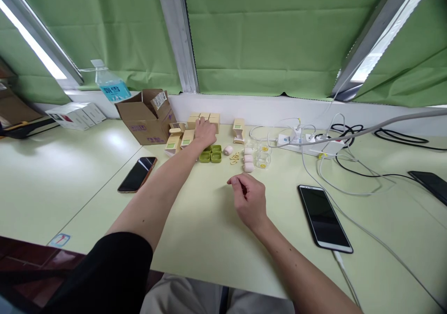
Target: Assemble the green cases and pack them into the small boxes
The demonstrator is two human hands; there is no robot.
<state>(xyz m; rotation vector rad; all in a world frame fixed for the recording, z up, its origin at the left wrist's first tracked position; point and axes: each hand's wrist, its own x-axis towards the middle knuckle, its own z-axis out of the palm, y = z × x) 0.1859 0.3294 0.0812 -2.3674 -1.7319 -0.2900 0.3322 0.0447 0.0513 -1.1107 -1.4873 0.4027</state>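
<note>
My left hand [206, 132] reaches forward to a row of small tan cardboard boxes [213, 118], its fingers bent down on one of them. Just in front of that hand sit small green square cups [215, 156] in a cluster. My right hand [250, 200] is loosely curled into a fist above the table, with nothing visible in it. Beyond it stand several pale pink cylinders [248, 159], one more lying apart, beside clear containers [263, 160] with yellow marks. Small yellow pieces [234, 158] lie between cups and cylinders. Open-fronted tan boxes [239, 131] stand behind and left of them.
A large open cardboard box [148, 118] stands back left, near a bottle with blue liquid [111, 83]. One phone [138, 174] lies left, another, plugged in, [324, 218] right. A power strip [310, 144] with tangled cables spreads along the back right.
</note>
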